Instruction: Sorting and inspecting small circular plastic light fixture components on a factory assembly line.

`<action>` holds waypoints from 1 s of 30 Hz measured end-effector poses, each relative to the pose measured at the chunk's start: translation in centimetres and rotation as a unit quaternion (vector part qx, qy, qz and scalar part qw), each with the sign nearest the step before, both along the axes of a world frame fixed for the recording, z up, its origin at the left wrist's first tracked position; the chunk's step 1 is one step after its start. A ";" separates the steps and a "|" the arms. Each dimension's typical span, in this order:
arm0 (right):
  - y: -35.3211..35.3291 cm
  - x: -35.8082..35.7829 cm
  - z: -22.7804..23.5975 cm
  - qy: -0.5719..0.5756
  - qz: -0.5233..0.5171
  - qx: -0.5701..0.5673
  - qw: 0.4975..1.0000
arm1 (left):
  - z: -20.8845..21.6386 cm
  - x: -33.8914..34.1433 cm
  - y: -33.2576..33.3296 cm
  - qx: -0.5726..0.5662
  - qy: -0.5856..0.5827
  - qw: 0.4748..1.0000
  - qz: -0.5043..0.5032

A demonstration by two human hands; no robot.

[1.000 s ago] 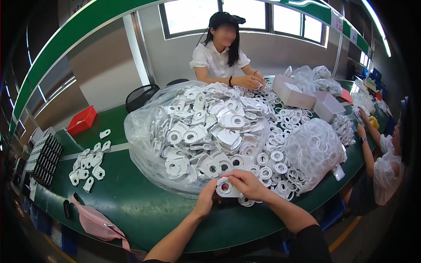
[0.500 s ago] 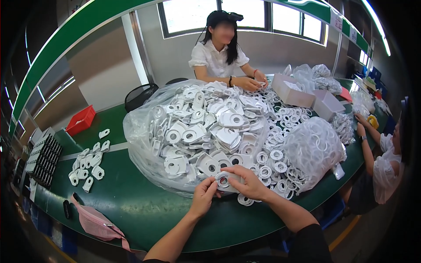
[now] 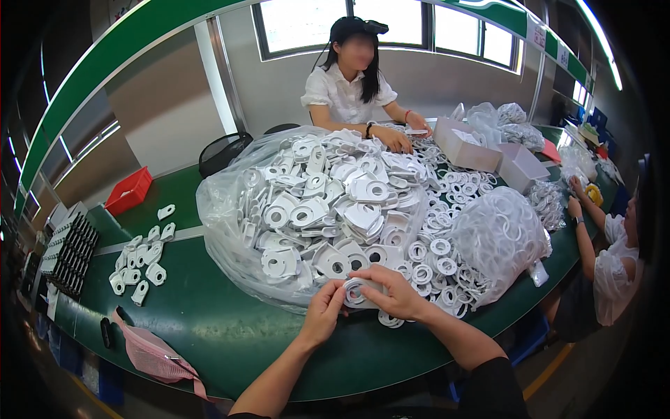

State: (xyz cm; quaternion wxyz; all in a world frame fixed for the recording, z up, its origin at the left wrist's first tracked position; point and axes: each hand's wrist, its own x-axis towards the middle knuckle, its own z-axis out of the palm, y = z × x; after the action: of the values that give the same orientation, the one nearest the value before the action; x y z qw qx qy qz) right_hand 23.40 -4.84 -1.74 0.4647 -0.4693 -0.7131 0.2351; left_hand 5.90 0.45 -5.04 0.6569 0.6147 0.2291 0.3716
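Note:
Between my two hands is a white plastic bracket (image 3: 354,296) with a round ring at one end. My left hand (image 3: 322,318) pinches its left edge with thumb and fingers. My right hand (image 3: 396,293) grips the other end, its fingers lying over the ring's opening. Just beyond them, a large heap of similar white plastic brackets (image 3: 314,209) sits in an open clear plastic bag (image 3: 225,230). Loose white rings (image 3: 440,247) are spread beside the heap, to the right of my hands.
A bulging bag of rings (image 3: 499,241) stands at the right. Several brackets (image 3: 142,255) lie on the green table (image 3: 230,335) at left, near a red bin (image 3: 129,190), black racks (image 3: 68,246) and a pink pouch (image 3: 157,353). People work opposite and at right.
My right fingertips have shifted over the ring of the bracket, which stays in nearly the same place. Across the table, the co-worker's hands have moved apart, one now holding a white piece.

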 end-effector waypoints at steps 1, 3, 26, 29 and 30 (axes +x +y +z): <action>0.0 0.0 -0.1 0.000 0.000 0.000 1.000 | 0.1 -0.1 0.0 0.000 0.000 1.000 0.000; 0.1 0.0 -0.4 0.018 -0.023 -0.033 0.999 | 0.5 -0.2 -0.1 0.059 0.073 0.996 0.009; 0.2 -1.5 -2.4 0.186 -0.003 -0.095 0.978 | -0.6 0.5 -0.5 0.028 0.024 0.993 0.112; 0.4 -1.5 -2.9 0.348 0.008 -0.169 0.922 | 0.0 1.2 -1.3 0.029 -0.040 0.992 0.117; 0.5 -1.2 -2.9 0.369 -0.013 -0.168 0.914 | 0.1 1.3 -1.5 0.038 -0.030 0.993 0.109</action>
State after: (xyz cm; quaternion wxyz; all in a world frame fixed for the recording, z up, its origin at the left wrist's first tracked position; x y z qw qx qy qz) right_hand 22.18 -4.32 -4.65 0.6122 -0.4296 -0.4346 0.5018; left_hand 7.22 -1.00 -4.91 0.5951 0.5992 0.2611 0.4675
